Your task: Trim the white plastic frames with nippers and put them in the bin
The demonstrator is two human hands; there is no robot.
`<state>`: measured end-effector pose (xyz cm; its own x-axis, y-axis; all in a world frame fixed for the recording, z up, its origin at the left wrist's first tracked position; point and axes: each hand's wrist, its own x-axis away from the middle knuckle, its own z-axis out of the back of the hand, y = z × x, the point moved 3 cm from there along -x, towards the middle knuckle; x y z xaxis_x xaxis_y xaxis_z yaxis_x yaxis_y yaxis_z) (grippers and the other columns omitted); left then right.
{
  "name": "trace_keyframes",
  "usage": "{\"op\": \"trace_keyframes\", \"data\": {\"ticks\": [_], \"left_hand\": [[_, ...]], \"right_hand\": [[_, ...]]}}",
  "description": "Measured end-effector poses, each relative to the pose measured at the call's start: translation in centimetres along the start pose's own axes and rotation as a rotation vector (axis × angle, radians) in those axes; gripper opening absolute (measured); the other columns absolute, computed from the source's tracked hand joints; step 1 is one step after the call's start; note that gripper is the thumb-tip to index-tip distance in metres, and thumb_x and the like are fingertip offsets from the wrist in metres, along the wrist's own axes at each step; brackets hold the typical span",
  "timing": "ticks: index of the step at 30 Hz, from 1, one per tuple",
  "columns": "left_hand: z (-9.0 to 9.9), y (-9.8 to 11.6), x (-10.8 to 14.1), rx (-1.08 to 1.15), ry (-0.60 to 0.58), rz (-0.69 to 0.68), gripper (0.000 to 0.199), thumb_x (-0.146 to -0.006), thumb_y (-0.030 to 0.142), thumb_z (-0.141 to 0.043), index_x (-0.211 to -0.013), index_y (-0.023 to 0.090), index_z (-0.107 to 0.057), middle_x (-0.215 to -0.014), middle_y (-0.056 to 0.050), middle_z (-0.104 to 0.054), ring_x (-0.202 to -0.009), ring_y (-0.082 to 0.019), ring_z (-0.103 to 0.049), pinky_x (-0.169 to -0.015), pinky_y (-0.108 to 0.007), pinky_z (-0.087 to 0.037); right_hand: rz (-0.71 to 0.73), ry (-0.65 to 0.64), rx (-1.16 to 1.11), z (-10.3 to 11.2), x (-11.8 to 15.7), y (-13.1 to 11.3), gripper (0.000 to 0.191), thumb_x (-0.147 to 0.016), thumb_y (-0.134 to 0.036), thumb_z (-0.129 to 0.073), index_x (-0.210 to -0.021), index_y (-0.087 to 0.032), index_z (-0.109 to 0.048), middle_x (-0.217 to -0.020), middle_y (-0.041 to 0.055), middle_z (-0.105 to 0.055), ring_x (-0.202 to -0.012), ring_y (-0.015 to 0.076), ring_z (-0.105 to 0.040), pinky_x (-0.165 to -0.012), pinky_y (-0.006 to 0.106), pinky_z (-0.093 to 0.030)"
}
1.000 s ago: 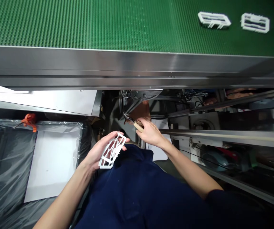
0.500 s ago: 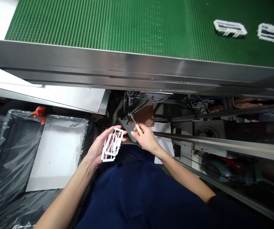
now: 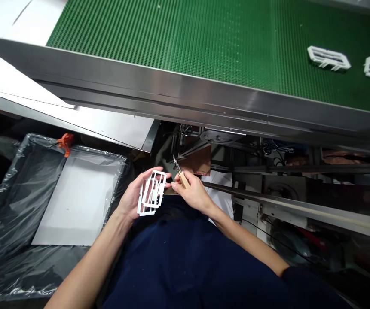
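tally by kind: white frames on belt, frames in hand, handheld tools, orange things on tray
White frames on belt: 2 (one cut off)
White frames in left hand: 2, overlapping
Tool in right hand: 1
Orange thing on tray: 1
Total: 6

White frames [image 3: 154, 195] in left grip [image 3: 131, 198]

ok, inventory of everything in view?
belt: 1, green, top
rail: 1, silver, belt's near side
belt frames: 2, white, on belt right, one cropped
held frames: 2, white, overlapping, left hand
tool: 1, tan handle, right hand
tray: 1, dark, plastic-covered, left
sheet: 1, white, in tray
clip: 1, orange, tray's far rim
tabletop: 1+, white, upper left
package: 1, brown, below rail
paper: 1+, white, centre right
machinery: count unclear, grey, right
shirt: 1, navy, bottom
hands: 2, bare, centre
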<state>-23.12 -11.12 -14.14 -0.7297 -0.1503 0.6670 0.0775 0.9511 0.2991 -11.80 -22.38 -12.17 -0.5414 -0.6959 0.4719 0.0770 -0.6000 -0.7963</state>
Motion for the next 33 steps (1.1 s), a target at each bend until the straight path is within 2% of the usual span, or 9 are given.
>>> {"op": "trace_keyframes", "data": {"ticks": [8,14,22,25,28,30,33], "left_hand": [[0.5,0.3,-0.1,0.026,-0.014,-0.049,0.025,-0.087,0.025,-0.046,-0.106,0.016,-0.060,-0.101,-0.011,-0.068,-0.084,-0.025,-0.066,-0.056,-0.027,-0.055],[0.7,0.7,0.0,0.047,0.013,-0.068,0.024,-0.085,0.025,-0.048,-0.103,0.016,-0.061,-0.102,-0.011,-0.068,-0.083,-0.025,-0.066,-0.056,-0.029,-0.055],[1.4,1.1,-0.1,0.133,0.020,-0.065,0.022,-0.086,0.027,-0.046,-0.100,0.016,-0.060,-0.096,-0.010,-0.068,-0.072,-0.021,-0.066,-0.052,-0.028,-0.055],[2.6,0.3,-0.3,0.221,0.073,-0.027,0.016,-0.085,0.027,-0.049,-0.089,0.016,-0.059,-0.082,-0.007,-0.068,-0.060,-0.017,-0.064,-0.050,-0.026,-0.053],[4.0,-0.8,-0.2,0.266,0.148,-0.024,0.011,-0.083,0.026,-0.053,-0.083,0.016,-0.057,-0.074,-0.006,-0.065,-0.058,-0.016,-0.063,-0.051,-0.026,-0.053],[4.9,-1.7,0.2,0.288,0.213,-0.029,0.010,-0.082,0.026,-0.054,-0.081,0.017,-0.056,-0.071,-0.005,-0.064,-0.063,-0.017,-0.064,-0.055,-0.027,-0.054],[6.2,-3.3,1.0,0.335,0.295,-0.027,0.014,-0.081,0.031,-0.057,-0.077,0.017,-0.055,-0.072,-0.005,-0.064,-0.068,-0.018,-0.065,-0.055,-0.027,-0.054]], "right_hand": [[0.025,-0.008,0.005,-0.5,-0.3,-0.6,0.013,-0.077,-0.031,-0.056,-0.083,-0.021,-0.051,-0.072,-0.0044,-0.058,-0.063,0.0109,-0.054,-0.059,0.023,-0.041],[0.043,-0.012,0.013,-0.7,-1.0,-0.7,0.015,-0.079,-0.033,-0.053,-0.086,-0.020,-0.051,-0.076,-0.0020,-0.060,-0.069,0.0132,-0.057,-0.064,0.025,-0.044],[0.067,-0.017,0.118,-0.6,-2.9,-0.7,0.020,-0.079,-0.038,-0.053,-0.091,-0.021,-0.054,-0.086,0.0000,-0.062,-0.077,0.0146,-0.058,-0.072,0.028,-0.044],[0.091,-0.036,0.215,-1.0,-4.9,-0.6,0.030,-0.078,-0.044,-0.054,-0.096,-0.020,-0.054,-0.089,0.0027,-0.063,-0.080,0.0166,-0.058,-0.071,0.029,-0.044],[0.159,-0.034,0.379,-2.0,-8.0,-1.3,0.037,-0.079,-0.051,-0.050,-0.100,-0.020,-0.052,-0.089,0.0028,-0.063,-0.081,0.0170,-0.058,-0.071,0.028,-0.044],[0.225,-0.015,0.482,-3.2,-10.4,-2.4,0.036,-0.082,-0.050,-0.047,-0.102,-0.020,-0.052,-0.092,0.0034,-0.062,-0.088,0.0180,-0.058,-0.076,0.030,-0.043],[0.319,0.036,0.572,-5.7,-14.5,-4.9,0.037,-0.080,-0.046,-0.051,-0.105,-0.019,-0.053,-0.102,0.0092,-0.060,-0.101,0.0238,-0.054,-0.086,0.038,-0.039]]}}
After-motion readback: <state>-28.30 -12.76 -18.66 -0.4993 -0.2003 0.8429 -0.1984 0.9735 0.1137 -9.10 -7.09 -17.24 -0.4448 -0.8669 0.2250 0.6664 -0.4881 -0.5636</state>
